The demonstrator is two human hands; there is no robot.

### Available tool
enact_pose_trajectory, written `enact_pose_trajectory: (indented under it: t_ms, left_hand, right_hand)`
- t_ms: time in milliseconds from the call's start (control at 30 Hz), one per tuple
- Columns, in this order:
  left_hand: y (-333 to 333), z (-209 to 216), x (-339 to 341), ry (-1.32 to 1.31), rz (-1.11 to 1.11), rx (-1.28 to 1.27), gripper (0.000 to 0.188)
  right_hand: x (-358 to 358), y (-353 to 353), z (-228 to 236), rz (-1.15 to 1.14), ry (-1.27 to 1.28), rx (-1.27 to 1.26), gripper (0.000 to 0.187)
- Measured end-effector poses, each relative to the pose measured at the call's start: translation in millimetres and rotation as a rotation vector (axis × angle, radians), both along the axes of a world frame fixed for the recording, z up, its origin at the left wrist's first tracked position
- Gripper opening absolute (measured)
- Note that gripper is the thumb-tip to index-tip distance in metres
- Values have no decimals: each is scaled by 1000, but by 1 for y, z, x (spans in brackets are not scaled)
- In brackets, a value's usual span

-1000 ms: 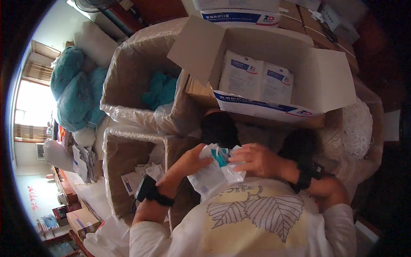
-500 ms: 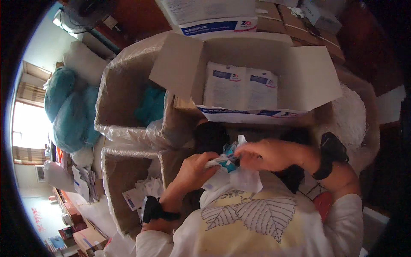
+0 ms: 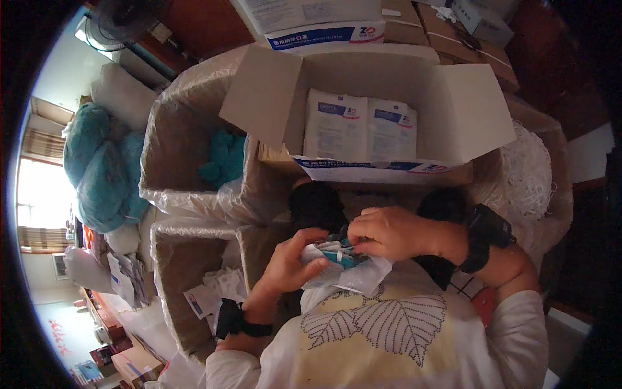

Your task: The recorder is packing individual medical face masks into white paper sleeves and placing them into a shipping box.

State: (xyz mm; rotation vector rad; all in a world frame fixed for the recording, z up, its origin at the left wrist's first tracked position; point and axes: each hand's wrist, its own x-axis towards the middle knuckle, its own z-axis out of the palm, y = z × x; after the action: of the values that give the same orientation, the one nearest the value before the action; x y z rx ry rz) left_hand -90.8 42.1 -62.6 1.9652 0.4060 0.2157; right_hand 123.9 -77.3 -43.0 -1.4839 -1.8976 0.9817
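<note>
My left hand (image 3: pixel 288 264) cups a crinkled clear plastic packet (image 3: pixel 350 272) with teal and white contents, held close above my lap. My right hand (image 3: pixel 389 232) pinches the top of the same packet, fingers closed on its upper edge. Both wrists carry black bands. Just beyond my hands stands an open white cardboard box (image 3: pixel 466 110) holding two white flat packs (image 3: pixel 359 126) side by side.
A plastic-lined carton (image 3: pixel 175 162) with teal items stands at the left. Below it another lined carton (image 3: pixel 175 272) holds torn white wrappers. Teal bundles (image 3: pixel 97 168) lie far left. A bag of white shredded material (image 3: pixel 531 168) is at the right.
My hands and the packet have shifted a little toward the right and lower in view. The right hand's fingers have moved onto the packet's top edge.
</note>
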Motion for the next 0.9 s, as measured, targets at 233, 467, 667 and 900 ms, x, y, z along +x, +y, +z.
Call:
enact_pose_trajectory:
  t_ms: [233,467,667,900]
  left_hand:
    - [-7,-3,7,-28,90,213,30]
    - [-10,-15,-1,-68,68,262,33]
    - [-9,-10,-2,-101,80,151,37]
    - [-8,-14,-3,-122,113,113,37]
  right_hand:
    - [-15,-7,-3,-190,-167,134,13]
    - [-17,-10,-6,-181,-127,82,23]
    - [-18,-2,-7,-95,-195,-37,33]
    - [-10,3,-8,4,14,-145,37]
